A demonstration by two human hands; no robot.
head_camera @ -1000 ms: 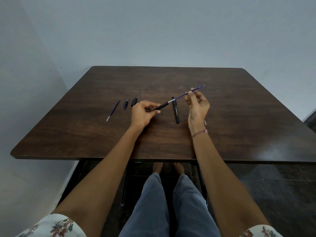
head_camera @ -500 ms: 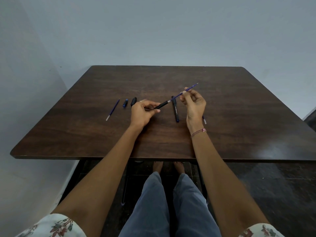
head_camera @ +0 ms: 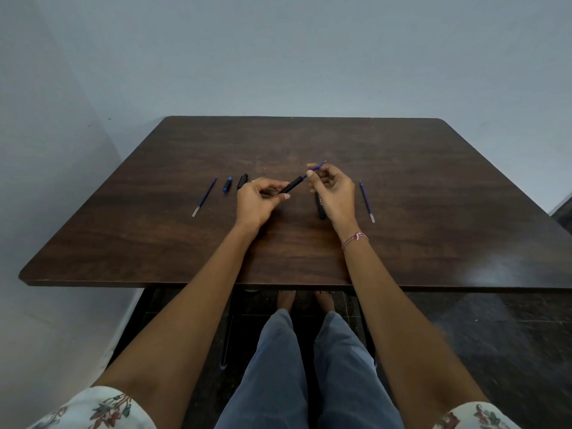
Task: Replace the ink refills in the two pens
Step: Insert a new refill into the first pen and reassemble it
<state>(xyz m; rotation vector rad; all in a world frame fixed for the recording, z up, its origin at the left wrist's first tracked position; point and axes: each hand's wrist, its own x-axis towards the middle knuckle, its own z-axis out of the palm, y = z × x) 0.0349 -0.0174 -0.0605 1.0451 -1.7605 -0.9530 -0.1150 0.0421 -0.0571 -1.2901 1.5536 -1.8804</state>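
Starting with the main bit: a black pen barrel is held by the left hand, thumb and curled fingers wrapped round its near end, so it's tilted up and away to the right above the dark wooden table. A thin blue refill is poked into the barrel's far end with only a short length showing. That exposed bit is pinched by the fingertips of the right hand, the other fingers loosely curled. The second pen, also black, is laid flat on the table right under the right hand and partly hidden by it. Off to the right, a spare refill is laid on the wood near the hand but not touching, silver tip pointed at the near edge. Over on the left, another refill is laid the same way. Just beside it a small blue piece and a small black piece are lined up, the black one very close to the left hand's knuckles. A pink bracelet is worn on the right wrist.
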